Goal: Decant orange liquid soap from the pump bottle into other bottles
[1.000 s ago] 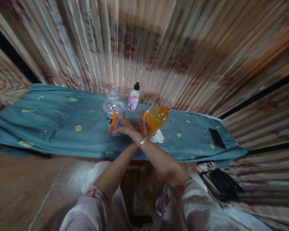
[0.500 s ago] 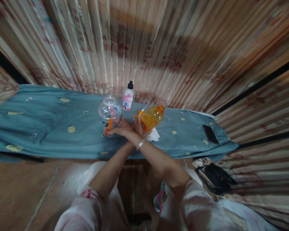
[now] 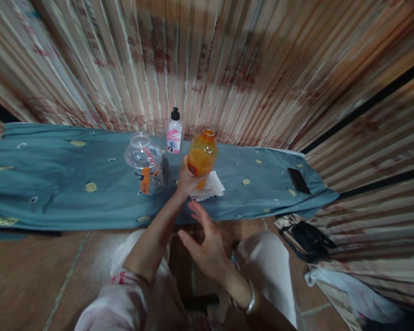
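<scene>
My left hand (image 3: 185, 180) grips the lower part of an orange bottle (image 3: 202, 155), which stands upright with no cap on, over a white tissue (image 3: 210, 187) on the blue cloth (image 3: 55, 184). My right hand (image 3: 207, 243) hovers close to me, below the cloth's front edge, fingers spread and holding nothing; a silver bangle (image 3: 250, 301) sits on its wrist. A clear plastic jar (image 3: 145, 162) with an orange label stands left of the bottle, untouched.
A small white and pink bottle with a black cap (image 3: 174, 131) stands behind, near the striped curtain (image 3: 227, 59). A dark phone (image 3: 298, 180) lies at the cloth's right end. A black bag (image 3: 310, 241) rests on the floor at right.
My arms have uncrossed: the right hand left the clear jar and drew back toward me. The left hand turned the orange bottle from tilted to upright.
</scene>
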